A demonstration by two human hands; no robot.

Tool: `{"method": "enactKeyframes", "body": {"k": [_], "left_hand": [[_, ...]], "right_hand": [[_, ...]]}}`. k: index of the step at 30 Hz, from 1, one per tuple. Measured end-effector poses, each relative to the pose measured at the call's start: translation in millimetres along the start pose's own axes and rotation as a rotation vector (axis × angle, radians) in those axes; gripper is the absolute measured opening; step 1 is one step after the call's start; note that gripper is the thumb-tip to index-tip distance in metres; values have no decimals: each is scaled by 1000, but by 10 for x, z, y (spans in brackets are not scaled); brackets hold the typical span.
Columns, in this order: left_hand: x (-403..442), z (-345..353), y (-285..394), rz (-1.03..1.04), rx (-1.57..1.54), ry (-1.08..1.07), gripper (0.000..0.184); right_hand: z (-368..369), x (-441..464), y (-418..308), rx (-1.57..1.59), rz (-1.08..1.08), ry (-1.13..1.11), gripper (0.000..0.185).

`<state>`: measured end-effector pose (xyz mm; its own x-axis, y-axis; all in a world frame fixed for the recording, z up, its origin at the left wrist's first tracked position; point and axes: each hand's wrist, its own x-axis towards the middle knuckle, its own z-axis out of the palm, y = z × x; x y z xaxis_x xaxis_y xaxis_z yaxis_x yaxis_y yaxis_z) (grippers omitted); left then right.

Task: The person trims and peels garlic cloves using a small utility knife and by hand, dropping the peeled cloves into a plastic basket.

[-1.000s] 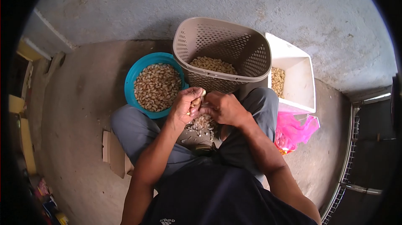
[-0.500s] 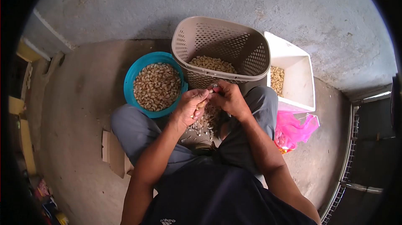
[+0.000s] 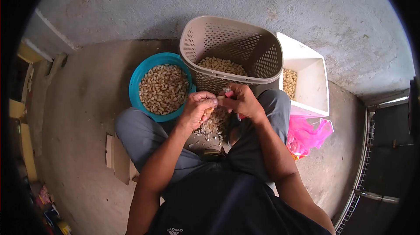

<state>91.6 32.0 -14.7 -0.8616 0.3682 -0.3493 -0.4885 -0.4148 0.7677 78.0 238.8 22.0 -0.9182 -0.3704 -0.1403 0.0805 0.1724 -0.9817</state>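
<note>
Obscured areas: your left hand covers most of the tan cloves in its palm, so their number cannot be read. The pale clove where your hands meet shows only in small part, its ends masked by fingers. Your right hand conceals most of a red item; its type cannot be made out. The basket hides the left side of the white box, and the dark round border cuts off the corners of the room.

Surface and room: you are working over a brownish-grey floor, with a rough grey wall behind the containers. Peelings lie scattered between your legs. The blue basin, holding unpeeled cloves, stands just left of the basket, which contains peeled cloves. The white box stands to the right. A pink bag lies beside your right leg, cardboard beside your left.

Orientation: the visible part of the pale clove lies roughly crosswise, in front of the basket and above the peelings. Which end is its tip cannot be determined.

Finger state: your left thumb and forefinger are together at the pale clove, the other fingers curled around the tan cloves. Your right fingers are closed around the red item; whether their tips touch the clove cannot be confirmed.
</note>
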Motion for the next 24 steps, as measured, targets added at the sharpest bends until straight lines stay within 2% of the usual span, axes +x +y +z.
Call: {"method": "enactKeyframes", "body": {"k": [2, 5, 8, 15, 24], "left_hand": [[-14, 10, 27, 23, 4, -14, 12], [-19, 11, 46, 22, 25, 7, 12], [-29, 1, 48, 6, 9, 14, 13], [-110, 102, 84, 161, 408, 10, 16], [-96, 57, 52, 196, 353, 24, 16]], "right_hand": [[-53, -4, -17, 39, 82, -29, 17], [-78, -3, -5, 202, 92, 45, 18], [7, 5, -35, 206, 44, -13, 16], [2, -16, -99, 47, 99, -63, 20], [27, -3, -41, 112, 113, -92, 22]]}}
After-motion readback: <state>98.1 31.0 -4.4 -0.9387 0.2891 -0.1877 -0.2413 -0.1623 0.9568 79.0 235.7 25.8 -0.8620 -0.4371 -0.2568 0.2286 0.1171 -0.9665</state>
